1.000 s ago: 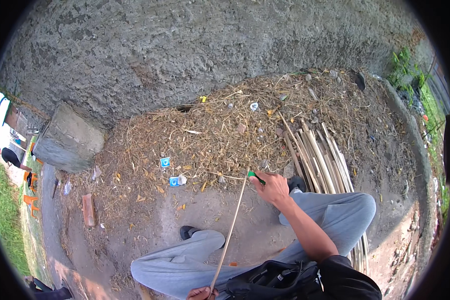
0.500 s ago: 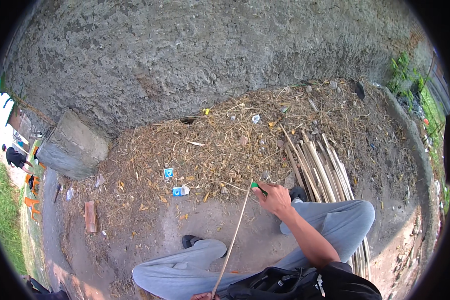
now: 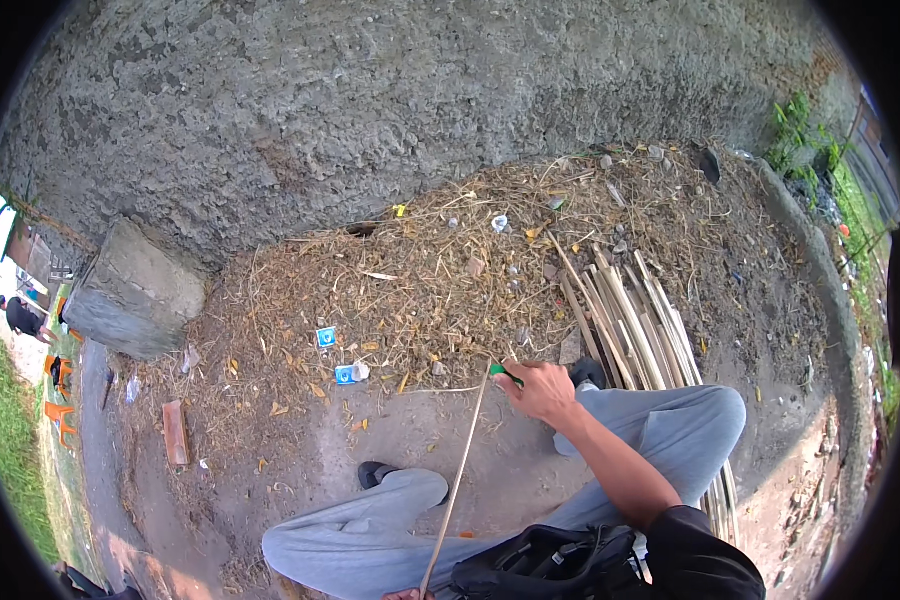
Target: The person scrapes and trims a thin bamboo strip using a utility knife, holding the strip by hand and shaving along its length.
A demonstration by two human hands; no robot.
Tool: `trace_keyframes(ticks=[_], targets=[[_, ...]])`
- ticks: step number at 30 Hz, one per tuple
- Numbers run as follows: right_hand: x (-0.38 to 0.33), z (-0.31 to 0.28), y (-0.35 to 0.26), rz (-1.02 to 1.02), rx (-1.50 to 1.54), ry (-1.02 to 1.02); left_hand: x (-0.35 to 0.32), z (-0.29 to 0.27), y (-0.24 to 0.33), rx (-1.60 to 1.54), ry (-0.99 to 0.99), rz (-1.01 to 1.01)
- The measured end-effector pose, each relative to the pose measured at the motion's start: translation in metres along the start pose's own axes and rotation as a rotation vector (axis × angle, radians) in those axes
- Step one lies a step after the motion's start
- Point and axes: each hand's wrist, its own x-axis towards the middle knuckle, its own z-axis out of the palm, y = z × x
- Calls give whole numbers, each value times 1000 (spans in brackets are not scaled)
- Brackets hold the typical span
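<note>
A long, thin pale strip of wood or bamboo point(image 3: 460, 470) slants up from my lap between my bent legs. At the lower edge my left hand point(image 3: 404, 595) is closed on its near end; only a bit of that hand shows. My right hand point(image 3: 542, 392) is wrapped round a small green-handled tool point(image 3: 501, 371), held against the strip's far end. The tool's working part is too small to make out. A thin sliver point(image 3: 440, 389) runs left from near that end, just above the ground.
A bundle of pale split strips point(image 3: 640, 330) lies beside my right leg. Dry shavings and leaves cover the ground before a rough grey wall point(image 3: 390, 110). Left are a concrete block point(image 3: 135, 285), a brick point(image 3: 175, 432) and blue packets point(image 3: 326, 337). A person point(image 3: 26, 318) bends near orange chairs point(image 3: 60, 410).
The thin sliver has swung down nearer the ground. My right hand and the tool stay at the strip's far end; the whole view has shifted slightly.
</note>
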Motion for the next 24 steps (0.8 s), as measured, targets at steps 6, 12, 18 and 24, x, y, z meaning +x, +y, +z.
trace_keyframes(ticks=[6,12,18,24], targets=[[-4,16,4,52,-4,0,16,-7,-17,37,83,100],[13,-21,109,684,-37,105,-26,-10,-31,198,-55,295],[24,-23,54,606,249,84,-6,-33,-21,139,22,369],[5,-26,-14,416,402,-66,17,-35,5,52,41,315]])
